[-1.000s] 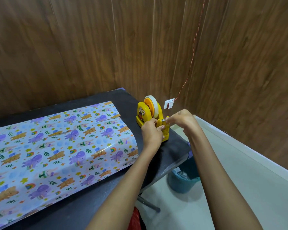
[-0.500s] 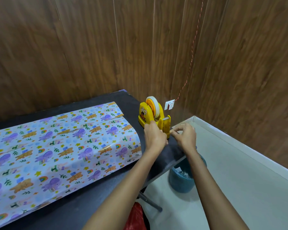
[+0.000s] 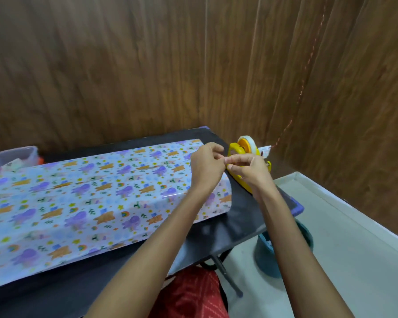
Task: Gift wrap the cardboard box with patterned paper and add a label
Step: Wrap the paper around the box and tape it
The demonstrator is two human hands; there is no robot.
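Starting at the bottom edge, a red patterned cloth [image 3: 189, 294] shows between the forearms. Right of it, under the black table [image 3: 239, 223], stands a teal bin [image 3: 270, 260] with something pale inside, too small to tell. On the table lies the cardboard box, hidden entirely under the patterned paper [image 3: 90, 203], its long axis running from lower left toward centre right. The paper's overlap seam [image 3: 106, 179] follows that axis along the top face. Above the box's right end the left hand [image 3: 205, 167] and right hand [image 3: 251, 169] meet fingertip to fingertip, thumbs and forefingers pinched together, probably on a tape strip too clear to make out. The seam lies left of and below the fingers, nearer the left hand. Just beyond the right hand sits the yellow tape dispenser [image 3: 244, 145]. At far left a clear tub [image 3: 21, 154] holds blurred items.
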